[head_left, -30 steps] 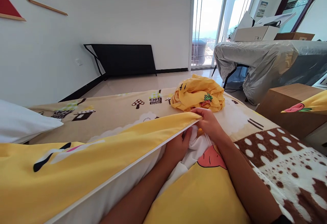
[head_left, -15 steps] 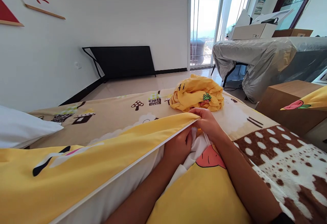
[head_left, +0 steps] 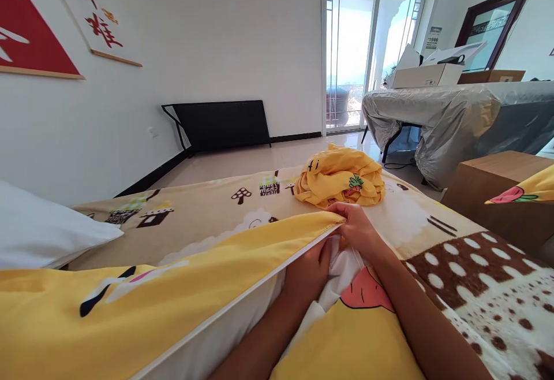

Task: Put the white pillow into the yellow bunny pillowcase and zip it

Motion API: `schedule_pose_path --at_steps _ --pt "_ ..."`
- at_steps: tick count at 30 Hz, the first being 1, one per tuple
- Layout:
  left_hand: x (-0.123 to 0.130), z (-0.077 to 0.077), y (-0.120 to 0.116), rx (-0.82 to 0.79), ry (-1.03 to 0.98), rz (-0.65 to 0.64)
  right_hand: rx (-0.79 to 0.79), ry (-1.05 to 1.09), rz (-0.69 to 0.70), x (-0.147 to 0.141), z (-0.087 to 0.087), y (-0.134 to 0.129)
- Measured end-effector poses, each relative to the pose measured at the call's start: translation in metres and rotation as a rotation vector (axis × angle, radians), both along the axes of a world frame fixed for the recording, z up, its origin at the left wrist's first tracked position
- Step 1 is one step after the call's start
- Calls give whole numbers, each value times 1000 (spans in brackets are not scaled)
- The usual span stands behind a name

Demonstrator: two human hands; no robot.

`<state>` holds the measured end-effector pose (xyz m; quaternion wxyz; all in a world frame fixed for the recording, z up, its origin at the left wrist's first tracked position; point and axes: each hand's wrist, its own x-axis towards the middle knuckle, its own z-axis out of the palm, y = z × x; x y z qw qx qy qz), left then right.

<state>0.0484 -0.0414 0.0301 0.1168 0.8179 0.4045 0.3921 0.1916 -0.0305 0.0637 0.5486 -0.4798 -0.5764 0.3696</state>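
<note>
A yellow pillowcase [head_left: 182, 305] with cartoon prints lies stretched across the front, its white-edged opening running diagonally. My right hand [head_left: 357, 227] is closed on the far corner of that opening, pinching the yellow edge between thumb and fingers. Just below it, my left hand [head_left: 307, 270] reaches inside the opening, its fingers curled on bunched white fabric [head_left: 344, 264] that looks like a pillow's corner. The fingertips of my left hand are partly hidden. Under my forearms, the pillowcase's other side bulges, showing a pink print.
A crumpled yellow cloth [head_left: 340, 178] lies on the patterned bed blanket [head_left: 212, 201] beyond my hands. At left rests a white pillow [head_left: 52, 230]. A cardboard box [head_left: 489, 189] stands by the bed's right side, with yellow fabric [head_left: 530, 189] in front. Behind is a plastic-covered table [head_left: 433, 103].
The view has tipped up slightly, so everything sits lower and a little further right. Both hands keep their hold, with hardly any movement relative to the pillowcase.
</note>
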Motion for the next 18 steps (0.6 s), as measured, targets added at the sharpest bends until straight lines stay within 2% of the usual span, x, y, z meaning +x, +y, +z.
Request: schedule_pose_path --at_steps 3,8,18 --pt "-3 -5 2 -54 -149 11 14 -16 2 0 0 0" --pt "0 -1 6 -166 -246 153 21 -18 0 -1 -3 2" --pt "3 9 6 -189 -285 40 14 22 15 -3 -6 4"
